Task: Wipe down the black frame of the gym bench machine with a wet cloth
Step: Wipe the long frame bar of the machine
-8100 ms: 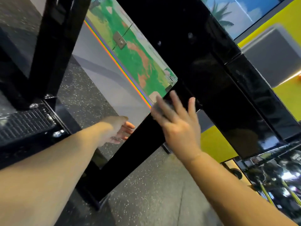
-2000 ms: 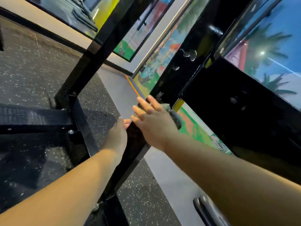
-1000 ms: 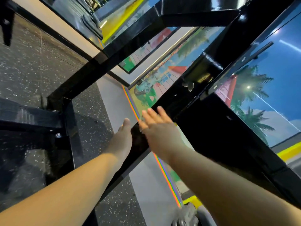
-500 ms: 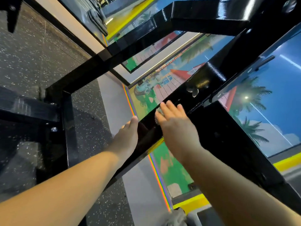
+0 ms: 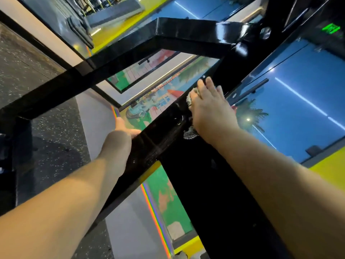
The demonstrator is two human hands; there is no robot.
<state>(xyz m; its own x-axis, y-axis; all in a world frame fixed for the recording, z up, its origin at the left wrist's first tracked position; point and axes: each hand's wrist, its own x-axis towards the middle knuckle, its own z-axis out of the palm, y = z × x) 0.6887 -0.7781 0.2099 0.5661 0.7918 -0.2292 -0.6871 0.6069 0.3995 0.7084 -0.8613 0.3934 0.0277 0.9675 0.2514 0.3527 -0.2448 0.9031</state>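
The right hand lies flat on the sloping black frame of the gym machine, fingers straight and pointing up the bar, pressing a grey cloth against the glossy metal. Only scraps of the cloth show: a crumpled bit peeks out below the heel of the palm and another at the thumb side of the fingers. The left hand is set on the near edge of the same bar, lower down, thumb sticking up; its fingers go round the far side, so I cannot tell whether that grip is clenched or loose. Above them a second black beam crosses and meets the upright. Below is speckled dark floor, and behind the frame a bright painted wall mural.
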